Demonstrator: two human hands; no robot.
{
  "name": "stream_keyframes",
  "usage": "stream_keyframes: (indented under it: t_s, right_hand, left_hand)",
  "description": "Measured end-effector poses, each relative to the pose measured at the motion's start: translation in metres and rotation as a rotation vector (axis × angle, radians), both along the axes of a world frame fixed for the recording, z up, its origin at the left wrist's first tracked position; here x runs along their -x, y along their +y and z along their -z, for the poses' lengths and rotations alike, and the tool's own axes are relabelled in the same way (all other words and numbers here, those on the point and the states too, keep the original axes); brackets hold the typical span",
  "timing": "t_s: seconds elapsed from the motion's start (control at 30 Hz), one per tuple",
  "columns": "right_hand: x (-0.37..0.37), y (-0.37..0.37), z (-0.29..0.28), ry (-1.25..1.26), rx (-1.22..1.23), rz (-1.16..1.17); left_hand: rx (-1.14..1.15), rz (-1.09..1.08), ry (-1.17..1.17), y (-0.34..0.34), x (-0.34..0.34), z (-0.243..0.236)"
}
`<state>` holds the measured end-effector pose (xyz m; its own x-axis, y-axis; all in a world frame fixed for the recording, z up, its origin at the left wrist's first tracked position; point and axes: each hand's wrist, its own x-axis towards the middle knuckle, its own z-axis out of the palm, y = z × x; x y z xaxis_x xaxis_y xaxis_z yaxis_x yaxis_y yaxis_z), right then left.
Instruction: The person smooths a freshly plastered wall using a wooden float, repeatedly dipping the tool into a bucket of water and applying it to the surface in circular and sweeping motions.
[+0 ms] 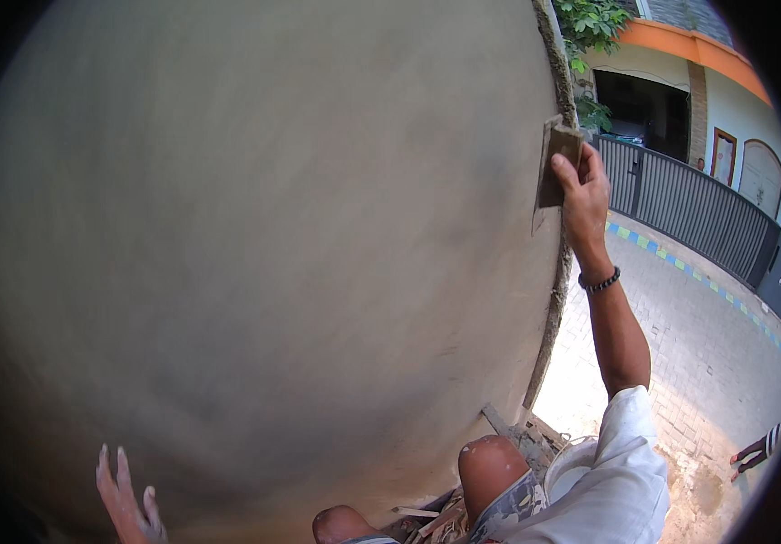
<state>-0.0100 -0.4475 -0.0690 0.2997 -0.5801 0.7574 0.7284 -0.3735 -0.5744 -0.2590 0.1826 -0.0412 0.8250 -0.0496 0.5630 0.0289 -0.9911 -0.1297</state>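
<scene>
A broad wall of smooth grey plaster [254, 236] fills most of the head view. My right hand [582, 195] is raised at the wall's right edge, its fingers wrapped round the grip of a plastering trowel [553, 168]. The trowel's thin blade stands nearly upright against the plaster, close to the rough edge [561, 63]. Low on the left, my left hand [127, 503] holds nothing. Its fingers are spread and it is near the wall; whether it touches the plaster I cannot tell.
Below my right arm stands a white bucket [572, 467], beside rubble and wood scraps [445, 521] near my knees. Past the wall's edge lies a paved street [689, 335] with a grey metal gate [680, 199]. Another person's hand [748, 453] shows at the far right.
</scene>
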Motion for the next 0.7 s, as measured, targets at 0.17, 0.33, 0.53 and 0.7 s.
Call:
stream_keyframes:
  t_s: [0.17, 0.33, 0.53, 0.7]
  right_hand:
    - [-0.039, -0.019, -0.104, -0.102, 0.206, 0.436]
    - [-0.082, 0.018, -0.226, -0.100, 0.367, 0.613]
    - [-0.120, -0.056, -0.231, 0.001, 0.286, 0.652]
    - [-0.108, -0.010, -0.207, -0.077, 0.488, 0.712]
  left_hand:
    - [-0.245, 0.334, -0.272, -0.081, -0.136, -0.032]
    - [-0.333, 0.427, -0.560, -0.142, -0.207, -0.045]
    - [-0.344, 0.495, -0.778, -0.158, -0.242, -0.046]
    - [-0.435, 0.409, -0.835, -0.152, -0.244, -0.045]
